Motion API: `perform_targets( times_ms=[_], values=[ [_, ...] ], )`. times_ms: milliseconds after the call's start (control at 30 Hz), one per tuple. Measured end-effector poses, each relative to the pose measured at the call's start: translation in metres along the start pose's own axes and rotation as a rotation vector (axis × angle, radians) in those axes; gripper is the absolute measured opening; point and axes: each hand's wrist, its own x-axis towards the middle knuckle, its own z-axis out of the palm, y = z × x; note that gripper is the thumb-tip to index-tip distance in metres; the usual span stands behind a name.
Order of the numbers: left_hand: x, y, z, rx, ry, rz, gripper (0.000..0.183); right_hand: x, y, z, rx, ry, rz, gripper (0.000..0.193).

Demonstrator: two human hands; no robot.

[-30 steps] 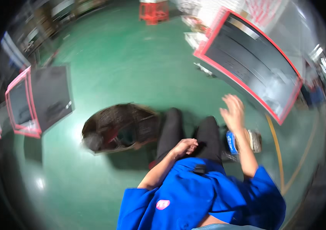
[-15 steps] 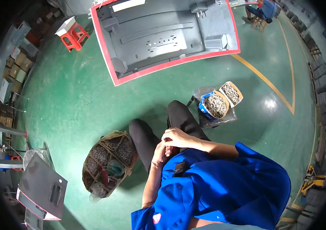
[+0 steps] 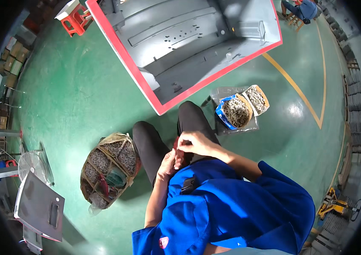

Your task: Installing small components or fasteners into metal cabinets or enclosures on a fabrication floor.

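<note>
My two hands meet above my lap. My right hand [image 3: 194,143] has thumb and fingers pinched together, right at the fingertips of my left hand [image 3: 169,163]. The left is half curled, palm inward; whatever lies between them is too small or hidden to make out. In front of my knees stands a big grey metal cabinet shell [image 3: 214,74] with a red rim, its open side toward me and one corner close to my knees. By my left leg sits a divided basket [image 3: 111,161] of small metal parts.
At right, a low stool wrapped in plastic [image 3: 248,126] bears a blue box [image 3: 222,114] and a white box [image 3: 266,106] of small metal pieces. A red stool [image 3: 75,23] stands far left, a grey panel [image 3: 36,204] near left. Another person [image 3: 306,9] sits far right.
The cabinet shell has turned, and its near corner has swung toward my knees and to the right. My hands stay together at my lap. The whole view has shifted a little.
</note>
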Motion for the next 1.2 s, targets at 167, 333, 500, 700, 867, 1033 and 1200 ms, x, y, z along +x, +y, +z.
perform_targets(
  times_ms=[167,333,500,700,867,1033,1200],
  values=[
    [0.007,-0.001,0.000,-0.023,-0.021,-0.008,0.039,0.021,-0.075,-0.060,-0.227,0.292,-0.350,0.010],
    [0.010,-0.002,0.000,-0.012,-0.034,-0.014,0.039,0.010,-0.080,-0.074,-0.346,0.149,-0.355,0.017],
    [0.011,0.000,0.004,0.027,0.001,-0.024,0.037,0.007,-0.074,-0.063,-0.377,0.100,-0.447,0.025],
    [0.014,-0.004,-0.001,0.049,0.059,-0.046,0.035,0.027,-0.085,-0.035,-0.236,0.014,-0.426,0.013],
    [0.012,-0.014,-0.025,0.002,0.077,0.015,0.033,0.041,-0.077,0.001,-0.183,-0.186,-0.397,0.012],
    [0.009,-0.019,-0.033,-0.048,0.090,0.084,0.028,0.031,-0.024,0.037,-0.330,-0.256,-0.343,0.011],
    [0.012,-0.012,-0.025,-0.189,0.190,-0.032,0.030,0.021,0.007,0.052,-0.508,-0.251,-0.345,0.012]
  ],
)
